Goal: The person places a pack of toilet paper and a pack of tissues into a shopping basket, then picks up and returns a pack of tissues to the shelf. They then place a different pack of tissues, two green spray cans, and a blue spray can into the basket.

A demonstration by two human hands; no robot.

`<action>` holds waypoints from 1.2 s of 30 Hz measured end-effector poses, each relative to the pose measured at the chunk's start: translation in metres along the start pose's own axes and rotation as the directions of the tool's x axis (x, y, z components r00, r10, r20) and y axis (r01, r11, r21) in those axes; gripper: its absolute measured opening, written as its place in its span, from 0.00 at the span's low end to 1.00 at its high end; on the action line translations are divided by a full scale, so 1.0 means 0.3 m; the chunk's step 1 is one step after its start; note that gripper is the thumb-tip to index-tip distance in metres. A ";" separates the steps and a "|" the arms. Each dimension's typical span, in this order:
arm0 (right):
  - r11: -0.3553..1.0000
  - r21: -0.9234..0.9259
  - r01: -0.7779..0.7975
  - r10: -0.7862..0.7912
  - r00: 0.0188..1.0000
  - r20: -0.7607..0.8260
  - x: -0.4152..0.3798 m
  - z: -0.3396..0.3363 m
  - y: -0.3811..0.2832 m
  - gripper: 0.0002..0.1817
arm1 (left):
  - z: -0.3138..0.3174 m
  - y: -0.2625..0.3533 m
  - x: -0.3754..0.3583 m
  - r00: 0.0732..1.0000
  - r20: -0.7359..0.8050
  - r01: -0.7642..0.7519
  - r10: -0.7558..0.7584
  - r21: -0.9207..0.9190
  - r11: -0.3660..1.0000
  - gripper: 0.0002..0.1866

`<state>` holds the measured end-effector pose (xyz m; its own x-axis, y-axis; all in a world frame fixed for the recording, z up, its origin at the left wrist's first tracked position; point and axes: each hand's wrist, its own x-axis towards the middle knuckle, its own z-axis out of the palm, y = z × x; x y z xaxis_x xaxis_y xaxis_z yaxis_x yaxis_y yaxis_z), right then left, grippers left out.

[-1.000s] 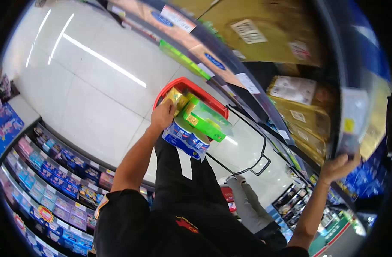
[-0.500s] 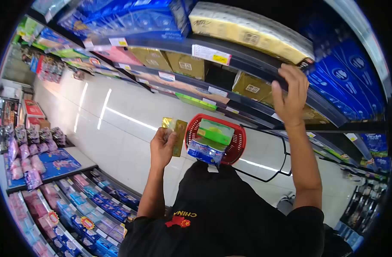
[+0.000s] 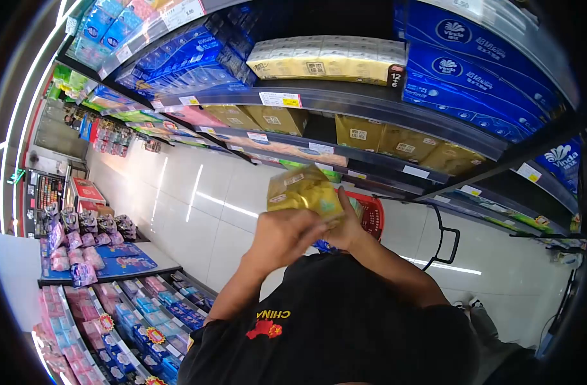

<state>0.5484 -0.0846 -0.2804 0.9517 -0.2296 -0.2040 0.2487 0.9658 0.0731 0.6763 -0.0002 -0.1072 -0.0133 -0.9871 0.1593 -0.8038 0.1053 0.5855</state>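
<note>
A gold-coloured pack (image 3: 303, 187) is held in front of the black shirt by both hands. My left hand (image 3: 284, 237) lies against its lower left side, with the fingers bent across the near face. My right hand (image 3: 348, 224) grips the pack from the right, the thumb pointing up along its edge. Beneath the hands, a red basket (image 3: 373, 215) stands on the floor, mostly hidden by the pack and the right hand; a bit of a blue package (image 3: 322, 246) shows below them.
Shelves (image 3: 351, 96) with a long pale yellow pack (image 3: 325, 61), blue packs (image 3: 466, 77) and gold packs (image 3: 402, 142) run across the top. A low display (image 3: 126, 321) is at lower left. At lower right, another person's shoes (image 3: 476, 305) show.
My right hand has come down from the shelf edge to the gold pack. The pack is now turned and raised between both hands. The view has shifted, showing more upper shelf.
</note>
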 end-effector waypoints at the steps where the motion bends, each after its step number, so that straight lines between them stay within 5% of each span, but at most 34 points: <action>1: 0.995 0.057 0.077 -0.077 0.997 -0.008 0.024 0.034 -0.004 0.45 | 0.013 0.018 0.007 0.988 0.055 -0.150 0.147 0.050 0.987 0.06; 4: 0.972 -0.075 0.224 -0.203 0.955 0.214 0.055 0.050 -0.047 0.43 | 0.045 0.062 0.022 0.960 0.089 -0.276 0.265 0.160 0.948 0.07; 18: 0.971 0.030 0.235 -0.237 0.966 0.101 0.167 -0.002 -0.120 0.32 | 0.062 -0.111 -0.065 0.994 -0.087 -0.033 0.068 0.350 0.936 0.19; 23: 0.964 0.008 0.265 -0.265 0.963 0.055 0.222 -0.006 -0.106 0.30 | 0.049 -0.177 -0.068 0.968 -0.236 0.004 0.088 0.363 0.932 0.14; 36: 0.972 0.009 0.236 -0.236 0.971 0.039 0.302 0.041 -0.102 0.30 | 0.016 -0.240 -0.038 0.946 -0.319 0.038 0.056 0.283 0.958 0.13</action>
<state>0.6293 -0.1365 -0.2892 0.8721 -0.4558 -0.1777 0.4680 0.8831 0.0317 0.7314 0.0030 -0.1549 0.1320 -0.8895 0.4374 -0.9390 0.0291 0.3426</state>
